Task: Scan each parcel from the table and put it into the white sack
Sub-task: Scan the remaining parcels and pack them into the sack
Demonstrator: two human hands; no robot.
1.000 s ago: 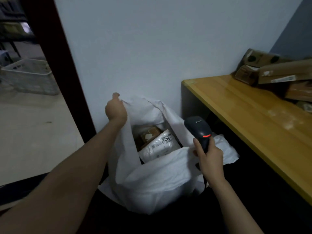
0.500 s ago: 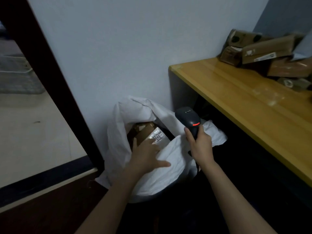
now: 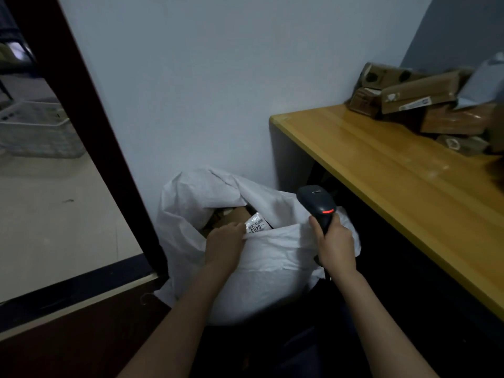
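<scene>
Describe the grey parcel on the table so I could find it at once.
Look to the wooden table on the right, then to the pile of brown cardboard parcels at its far end. The grey parcel lies atop that pile at the picture's right edge: the only pale plastic bag among brown boxes.

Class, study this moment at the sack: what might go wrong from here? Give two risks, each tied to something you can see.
1. The white sack is slumped, its mouth narrow; the left hand grips only the front rim, so the next parcel may catch or fall outside.
2. The right hand holds the scanner, leaving one hand for the piled parcels on the table; pulling one out may topple others.
</scene>
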